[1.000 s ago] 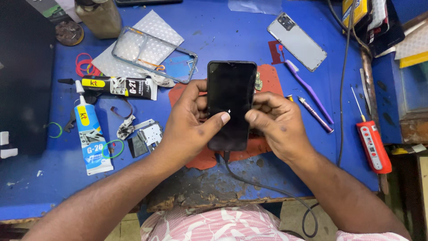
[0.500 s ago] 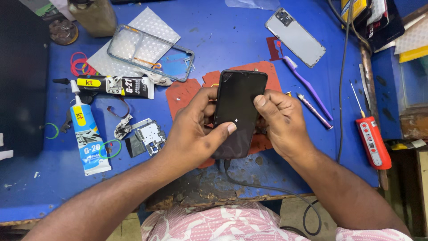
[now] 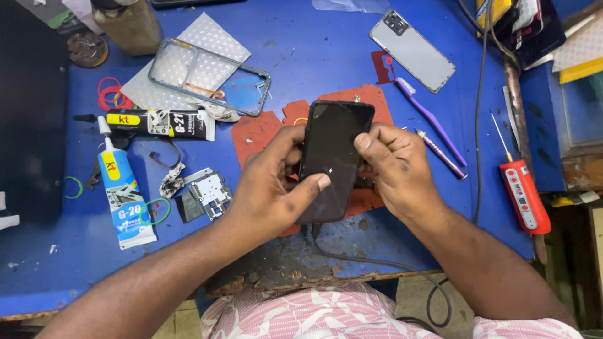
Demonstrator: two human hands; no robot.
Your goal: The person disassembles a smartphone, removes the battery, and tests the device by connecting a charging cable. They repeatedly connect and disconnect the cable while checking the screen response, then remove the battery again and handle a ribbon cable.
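Bare blue bench (image 3: 314,56) lies open above the phone (image 3: 331,157) — room to pass between the clear frame (image 3: 210,76) and the grey back cover (image 3: 411,43). Left is crowded: glue tubes (image 3: 125,188), a small metal part (image 3: 210,191). Right, a purple brush (image 3: 433,122) and a red tester (image 3: 524,194) block the way.

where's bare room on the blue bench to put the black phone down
Bare blue bench lies between the clear frame and the silver back cover. The left side, around the glue tubes, is crowded. Both hands, left hand and right hand, hold the phone.
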